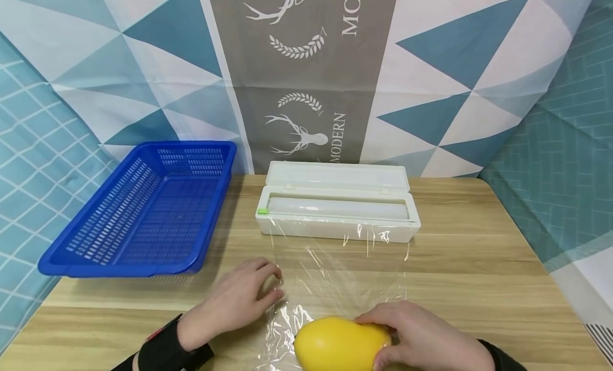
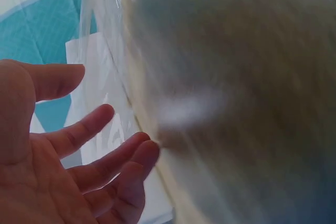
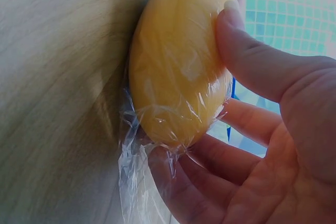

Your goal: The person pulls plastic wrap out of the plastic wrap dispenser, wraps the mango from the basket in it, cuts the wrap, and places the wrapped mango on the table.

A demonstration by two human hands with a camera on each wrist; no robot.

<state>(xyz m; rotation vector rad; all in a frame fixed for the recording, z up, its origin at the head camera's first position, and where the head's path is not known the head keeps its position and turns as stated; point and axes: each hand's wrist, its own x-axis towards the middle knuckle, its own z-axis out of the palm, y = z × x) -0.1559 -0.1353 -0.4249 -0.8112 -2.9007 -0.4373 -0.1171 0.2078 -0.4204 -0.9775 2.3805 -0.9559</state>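
A yellow mango (image 1: pixel 337 343) lies on a sheet of clear plastic wrap (image 1: pixel 330 278) at the front of the table. My right hand (image 1: pixel 412 334) holds the mango's right end, thumb on one side and fingers on the other. In the right wrist view, crinkled wrap covers part of the mango (image 3: pixel 181 66) and bunches by the fingertips. Beside the wrap's left edge, my left hand (image 1: pixel 239 296) has loosely bent fingers with nothing between them. The left wrist view shows its thumb and fingers (image 2: pixel 86 129) apart. The sheet runs back to a white wrap dispenser (image 1: pixel 337 230).
The dispenser's lid (image 1: pixel 335 175) stands raised at the back, and a roll (image 1: pixel 335 207) lies inside. A green slider (image 1: pixel 263 211) sits at its left end. To the left is a blue plastic basket (image 1: pixel 143 270). Patterned cloth (image 1: pixel 306 67) hangs behind the wooden table (image 1: pixel 479 264).
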